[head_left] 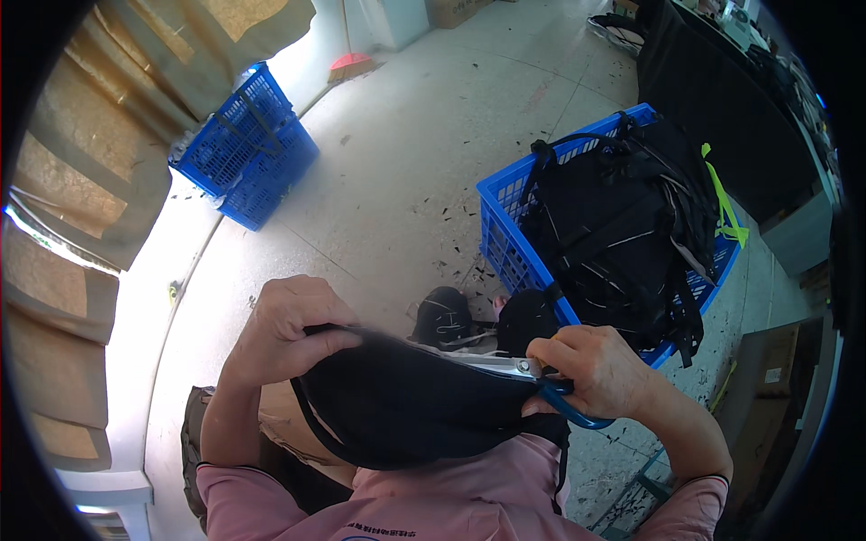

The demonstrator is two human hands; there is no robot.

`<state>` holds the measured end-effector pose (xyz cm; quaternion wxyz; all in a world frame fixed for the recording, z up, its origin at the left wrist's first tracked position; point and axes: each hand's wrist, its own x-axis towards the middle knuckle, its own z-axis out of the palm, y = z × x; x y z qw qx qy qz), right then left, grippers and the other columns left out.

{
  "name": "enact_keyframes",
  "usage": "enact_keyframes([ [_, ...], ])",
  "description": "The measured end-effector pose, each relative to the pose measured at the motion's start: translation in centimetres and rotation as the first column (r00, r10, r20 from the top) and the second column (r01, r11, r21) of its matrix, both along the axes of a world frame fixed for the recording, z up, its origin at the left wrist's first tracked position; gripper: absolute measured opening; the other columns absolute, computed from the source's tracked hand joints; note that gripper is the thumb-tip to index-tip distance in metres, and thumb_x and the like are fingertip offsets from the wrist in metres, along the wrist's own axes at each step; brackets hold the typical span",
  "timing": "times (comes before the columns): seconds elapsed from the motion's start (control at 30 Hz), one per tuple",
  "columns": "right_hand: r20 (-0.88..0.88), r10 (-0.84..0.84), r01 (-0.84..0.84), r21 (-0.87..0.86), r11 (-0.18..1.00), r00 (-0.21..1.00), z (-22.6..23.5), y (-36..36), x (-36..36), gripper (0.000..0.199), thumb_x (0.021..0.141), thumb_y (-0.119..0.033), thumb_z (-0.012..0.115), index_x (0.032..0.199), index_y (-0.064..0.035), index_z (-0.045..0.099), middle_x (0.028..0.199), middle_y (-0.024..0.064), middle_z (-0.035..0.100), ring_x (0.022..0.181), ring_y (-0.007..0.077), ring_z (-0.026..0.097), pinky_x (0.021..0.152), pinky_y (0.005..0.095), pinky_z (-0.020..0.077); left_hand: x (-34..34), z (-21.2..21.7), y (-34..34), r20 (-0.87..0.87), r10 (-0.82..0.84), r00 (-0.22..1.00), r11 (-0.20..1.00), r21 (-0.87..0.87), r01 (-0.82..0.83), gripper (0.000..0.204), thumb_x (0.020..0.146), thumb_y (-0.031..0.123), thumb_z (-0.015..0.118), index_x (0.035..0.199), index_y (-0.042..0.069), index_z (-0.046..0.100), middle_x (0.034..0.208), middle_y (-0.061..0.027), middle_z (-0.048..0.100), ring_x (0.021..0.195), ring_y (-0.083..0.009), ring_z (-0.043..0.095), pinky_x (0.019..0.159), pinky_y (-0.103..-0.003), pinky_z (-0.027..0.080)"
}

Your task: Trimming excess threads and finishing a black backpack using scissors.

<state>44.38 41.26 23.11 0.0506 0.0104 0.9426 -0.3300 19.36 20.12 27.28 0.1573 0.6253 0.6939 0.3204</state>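
A black fabric piece (pixel 415 401) with a narrow edging spans the space in front of my chest. My left hand (pixel 293 326) pinches its upper left edge between thumb and fingers. In my right hand (pixel 591 371) is a pair of scissors (pixel 519 365) with blue handles, fingers wrapped round the loops. The metal blades point left and lie along the upper right edge of the fabric. Whether they are parted cannot be made out, since the fabric covers part of them.
A blue plastic crate (pixel 519 230) piled with black bags (pixel 613 216) stands ahead on the right. Further blue crates (pixel 257 149) are stacked at the left by the curtain (pixel 68 180). Dark scraps litter the floor (pixel 388 171) near my shoes (pixel 444 316). A cardboard box (pixel 767 388) sits at right.
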Motion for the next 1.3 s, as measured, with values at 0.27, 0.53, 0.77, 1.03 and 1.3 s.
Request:
enact_keyframes([
  [0.27, -0.285, 0.036, -0.011, 0.09, 0.996, 0.958, -0.3, -0.1, -0.8, 0.06, 0.062, -0.055, 0.074, 0.096, -0.0087, 0.056, 0.074, 0.0042, 0.054, 0.067, 0.018, 0.055, 0.05, 0.0284, 0.0425, 0.2, 0.1, 0.0, -0.004, -0.006, 1.0, 1.0, 0.004, 0.006, 0.012, 0.063, 0.002, 0.071, 0.074, 0.006, 0.067, 0.065, -0.004, 0.061, 0.061, -0.0194, 0.057, 0.058, -0.029, 0.044],
  [0.53, -0.102, 0.025, -0.02, 0.05, 0.999, 0.994, -0.4, -0.7, -0.9, 0.053, 0.066, -0.054, 0.073, 0.088, -0.0097, 0.054, 0.07, 0.0036, 0.053, 0.065, 0.0168, 0.055, 0.05, 0.0286, 0.0426, 0.3, 0.1, -0.3, 0.019, 0.003, 1.0, 1.0, -0.026, -0.002, 0.013, 0.063, 0.002, 0.07, 0.075, 0.006, 0.067, 0.067, -0.0058, 0.061, 0.063, -0.0214, 0.058, 0.059, -0.03, 0.045],
  [0.77, -0.355, 0.027, 0.004, 0.084, 0.996, 0.934, 0.1, -1.3, -2.2, 0.053, 0.066, -0.053, 0.072, 0.088, -0.0084, 0.054, 0.064, 0.0021, 0.049, 0.059, 0.0168, 0.054, 0.05, 0.0287, 0.0431, 0.4, 0.4, 0.0, 0.017, -0.021, 1.0, 0.999, -0.029, 0.021, 0.014, 0.063, 0.002, 0.071, 0.076, 0.005, 0.066, 0.071, -0.0063, 0.062, 0.067, -0.0229, 0.059, 0.061, -0.031, 0.046],
  [1.03, -0.142, 0.022, -0.018, 0.029, 0.999, 0.99, 0.2, -1.4, -1.7, 0.048, 0.073, -0.048, 0.069, 0.086, -0.0041, 0.054, 0.062, 0.0069, 0.05, 0.056, 0.0199, 0.056, 0.046, 0.0291, 0.0422, 0.0, 0.0, -0.1, 0.05, -0.049, 0.998, 0.997, -0.051, 0.051, 0.017, 0.063, 0.003, 0.072, 0.079, 0.005, 0.065, 0.076, -0.0078, 0.063, 0.071, -0.0243, 0.06, 0.065, -0.03, 0.046],
  [1.3, -0.121, -0.038, 0.034, -0.032, 0.999, 0.992, -0.3, -1.7, -1.0, 0.049, 0.073, -0.048, 0.07, 0.086, -0.0035, 0.054, 0.063, 0.0064, 0.053, 0.056, 0.019, 0.057, 0.044, 0.0277, 0.0413, -3.6, -2.3, -2.0, 0.319, 0.241, 0.917, 0.969, -0.125, -0.211, 0.033, 0.061, 0.006, 0.078, 0.09, 0.0, 0.064, 0.085, -0.0053, 0.064, 0.078, -0.0136, 0.06, 0.072, -0.025, 0.046],
])
